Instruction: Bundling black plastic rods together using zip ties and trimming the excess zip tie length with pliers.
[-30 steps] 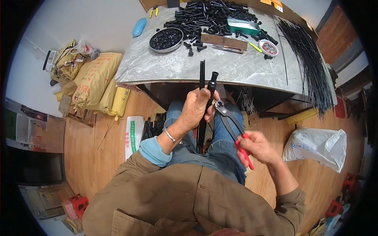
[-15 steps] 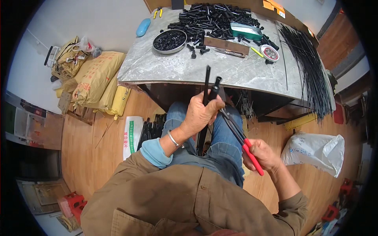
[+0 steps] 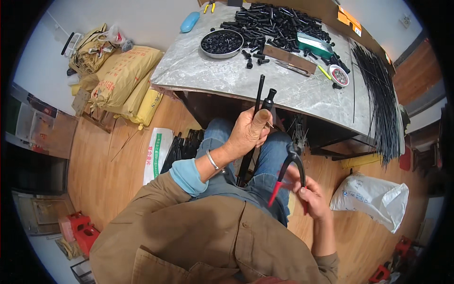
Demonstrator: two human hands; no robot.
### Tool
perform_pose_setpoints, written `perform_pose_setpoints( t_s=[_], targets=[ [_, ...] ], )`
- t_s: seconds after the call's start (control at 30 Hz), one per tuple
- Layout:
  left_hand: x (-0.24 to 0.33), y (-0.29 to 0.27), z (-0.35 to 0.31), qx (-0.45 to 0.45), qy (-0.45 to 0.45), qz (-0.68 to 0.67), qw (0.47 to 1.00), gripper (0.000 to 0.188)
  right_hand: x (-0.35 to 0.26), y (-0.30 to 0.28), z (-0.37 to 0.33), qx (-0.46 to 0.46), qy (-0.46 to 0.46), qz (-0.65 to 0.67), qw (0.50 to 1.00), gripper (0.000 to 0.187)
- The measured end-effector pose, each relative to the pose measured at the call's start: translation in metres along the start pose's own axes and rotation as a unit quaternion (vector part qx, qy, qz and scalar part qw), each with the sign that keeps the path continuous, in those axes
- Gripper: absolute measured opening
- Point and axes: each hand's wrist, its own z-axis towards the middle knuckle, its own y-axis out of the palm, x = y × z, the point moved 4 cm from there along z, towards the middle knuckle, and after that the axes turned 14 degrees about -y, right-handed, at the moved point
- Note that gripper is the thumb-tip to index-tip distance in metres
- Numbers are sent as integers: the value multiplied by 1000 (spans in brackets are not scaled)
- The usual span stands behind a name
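My left hand [image 3: 245,133], a bangle at its wrist, is closed around a black flanged tube [image 3: 268,100] and a thin black rod [image 3: 259,92]. Both stick up past my thumb, in front of the table edge. A short thin wire end shows beside the thumb. In my right hand [image 3: 313,195] are end-cutting pincers [image 3: 294,152] with red grips, their handles spread apart. The pincer jaws point up and stand clear of the left hand, over my right knee. Part of the right hand is blurred.
On the grey marbled table [image 3: 198,75] lie a heap of black tubes [image 3: 279,21], a round tray of small black parts [image 3: 222,43], tweezers [image 3: 293,68], a small dish [image 3: 338,75] and long black wires [image 3: 378,99]. Sacks [image 3: 125,78] stand left, a white sack [image 3: 371,196] right.
The pincers have come away from the left hand, swung upright and spread apart. My left hand keeps its hold on the tube and rod. The whole view has shifted slightly.
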Motion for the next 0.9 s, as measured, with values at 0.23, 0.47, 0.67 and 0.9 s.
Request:
perform_pose_setpoints(
  t_s=[0.23, 0.47, 0.67, 0.9],
  targets=[
    [1, 5, -1, 28, 5, 16, 999, 61, 8, 55, 22, 62, -1, 313, 948, 22],
    [5, 5, -4, 81, 52, 46, 994, 60, -32, 43, 42, 25, -144, -551, 822, 23],
    [7, 5, -3, 100, 75, 47, 991, 56, -45, 48, 50, 43, -213, -655, 724, 33],
    [6, 6, -3, 110, 94, 70, 987, 55, -59, 53, 56, 47, -180, -708, 681, 35]
  ],
)
